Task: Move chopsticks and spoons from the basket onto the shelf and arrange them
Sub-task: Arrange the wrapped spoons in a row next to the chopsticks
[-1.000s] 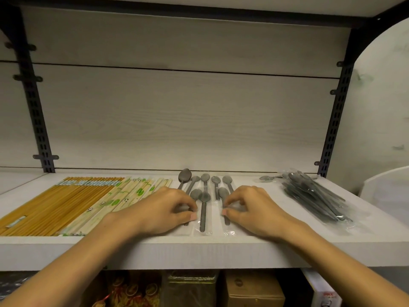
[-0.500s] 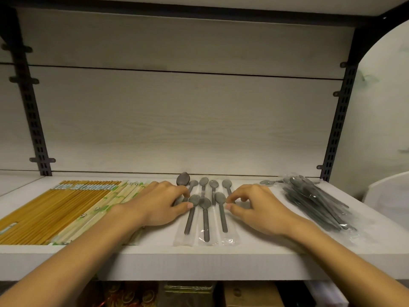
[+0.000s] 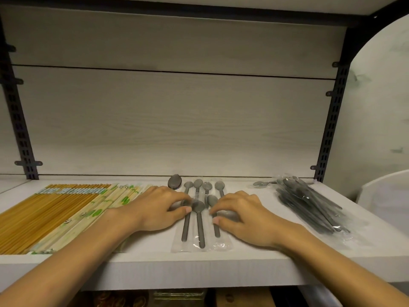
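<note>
Lying at the 9 o'clock end of the shelf (image 3: 221, 264) are the brown chopsticks (image 3: 39, 213), packed side by side, and just beside them toward the centre the pale green-printed chopsticks (image 3: 93, 213) are lying in wrapped pairs. The left hand (image 3: 155, 209) is resting over the edge of those pale packets, its fingers (image 3: 177, 201) bent and together, pressing down on the leftmost of the wrapped spoons (image 3: 199, 220); whether they are pinching the wrapper I cannot tell. Three front spoons are lying in clear sleeves with handles pointing toward 6 o'clock, and a back row of four is sitting toward 12 o'clock, with a dark loose spoon (image 3: 174, 181) at its left end. The right hand (image 3: 241, 218) is pressing the rightmost front sleeve, fingers curled and close together, thumb tucked against the wrapper. At 3 o'clock a loose heap of bagged spoons (image 3: 309, 204) is waiting, untidy. The basket is not in view.

The step in hand looks like squaring up the spoon rows. The next move probably calls for nudging the front sleeves parallel and then drawing packets from the heap, carefully, as the slick wrappers are likely to slide.
</note>
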{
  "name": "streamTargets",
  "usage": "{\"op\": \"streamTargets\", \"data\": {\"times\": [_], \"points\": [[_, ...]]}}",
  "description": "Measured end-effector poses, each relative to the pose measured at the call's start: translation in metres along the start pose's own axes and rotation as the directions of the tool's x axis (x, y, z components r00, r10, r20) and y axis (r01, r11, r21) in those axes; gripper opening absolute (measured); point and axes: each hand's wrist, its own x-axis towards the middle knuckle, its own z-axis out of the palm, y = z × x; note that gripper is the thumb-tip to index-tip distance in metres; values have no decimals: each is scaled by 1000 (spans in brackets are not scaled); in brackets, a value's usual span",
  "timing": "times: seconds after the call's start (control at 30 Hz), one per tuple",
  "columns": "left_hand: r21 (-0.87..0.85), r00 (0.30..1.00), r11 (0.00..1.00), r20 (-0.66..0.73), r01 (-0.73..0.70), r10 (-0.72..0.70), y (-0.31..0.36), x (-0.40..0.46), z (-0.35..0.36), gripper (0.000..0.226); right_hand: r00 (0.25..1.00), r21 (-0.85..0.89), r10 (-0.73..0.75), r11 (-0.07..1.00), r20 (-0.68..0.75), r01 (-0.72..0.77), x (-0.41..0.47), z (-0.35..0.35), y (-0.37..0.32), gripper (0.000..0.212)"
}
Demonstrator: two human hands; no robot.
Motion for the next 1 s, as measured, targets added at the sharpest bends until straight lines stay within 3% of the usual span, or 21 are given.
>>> {"op": "streamTargets", "data": {"times": [0.17, 0.27, 0.43, 0.57, 0.7, 0.87, 1.0], "points": [[1, 999, 1000, -44, 28, -28, 3, 1, -3, 43, 999, -20, 13, 1000, -39, -13, -2, -12, 8, 29], [-14, 997, 999, -56, 47, -48, 10, 5, -10, 39, 984, -56, 105, 992, -144, -114, -12, -39, 27, 27], [-13, 997, 999, -68, -50, 49, 35, 24, -11, 34, 823, -207, 400, 837, -403, -507, -48, -84, 81, 19], [-28, 995, 996, -55, -90, 88, 64, 51, -8, 30, 753, -191, 572, 740, -325, -645, -64, -86, 109, 22], [-75, 994, 991, -13, -109, 108, 86, 73, -1, 45, 742, -110, 576, 760, -344, -640, -68, -75, 119, 15], [-80, 992, 989, -5, -126, 126, 106, 85, -1, 30, 696, 83, 541, 813, -473, -576, -71, -81, 111, 14], [-84, 992, 989, -7, -123, 123, 127, 94, 0, 28, 717, 185, 506, 857, -480, -481, -74, -94, 101, 11]]}}
